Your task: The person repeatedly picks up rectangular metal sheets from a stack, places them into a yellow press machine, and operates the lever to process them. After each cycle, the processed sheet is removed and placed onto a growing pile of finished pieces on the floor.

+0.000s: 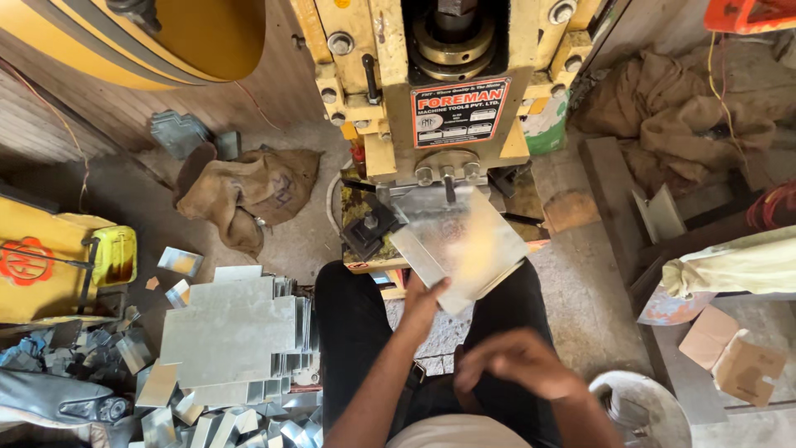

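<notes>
We look down on our own two hands in front of a yellow press machine [448, 91]. Our left hand [423, 303] is closed on the near edge of a flat metal sheet [460, 245], thumb on top and fingers beneath, and holds it tilted, its far edge just under the round ram [448, 166] of the press. The sheet is blurred, so we cannot tell whether that far edge touches the press bed. Our right hand [514, 361] hangs nearer to our body than the left, below and a little to the right of the sheet, apart from it. It is blurred; its fingers look loosely curled and it seems to hold nothing, though we cannot tell for sure.

Just left of the left hand, at the foot of the press, sits a dark block with a bolt [369, 228]. Further to the left of both hands, on the floor, lies a stack of cut metal sheets [232, 332], with smaller offcuts [178, 406] strewn round its near side. Beyond the stack, far from the hands, a brown sack [249, 191] lies crumpled on the floor. At the far left stands a yellow container [114, 253].

To the right of the right hand, close to our knee, is the rim of a white bucket [638, 386]. Further right lie pieces of cardboard [734, 357], and beyond them more sacking [663, 99] is heaped beside the press.
</notes>
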